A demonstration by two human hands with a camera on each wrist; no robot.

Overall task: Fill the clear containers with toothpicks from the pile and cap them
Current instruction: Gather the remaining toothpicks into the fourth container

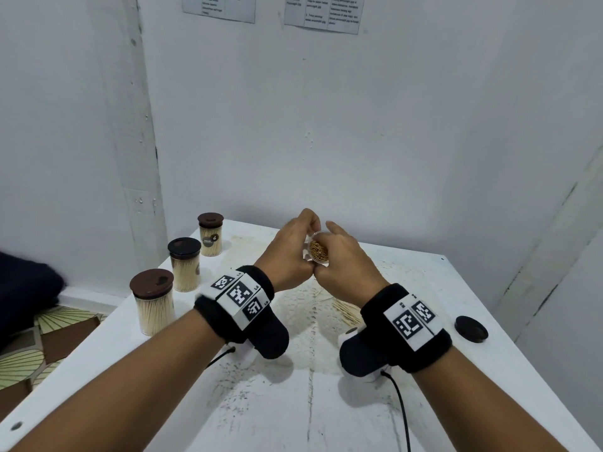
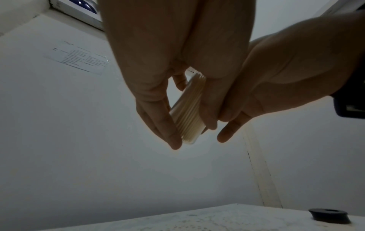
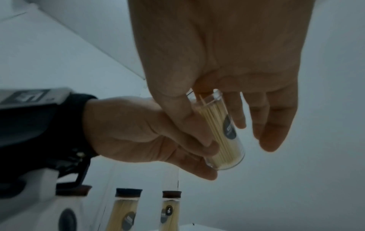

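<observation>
**Materials & finishes, quick notes**

Container (image 3: 223, 129) mid-frame: clear, glossy plastic w/ dark matt label; toothpicks (image 3: 214, 125) inside look like pale smooth wood. Capped jars (image 1: 153, 303) at left of head view: same clear walls, brown lids w/ slight sheen. Loose cap (image 1: 471, 328) at right: black, matt. Table (image 1: 326, 402): white painted top, scuffed & speckled, rough-looking. Wrist bands (image 1: 406, 327): black fuzzy cloth w/ white printed marker patches. Wall sheets (image 1: 321, 11), top of frame: matt paper.
</observation>
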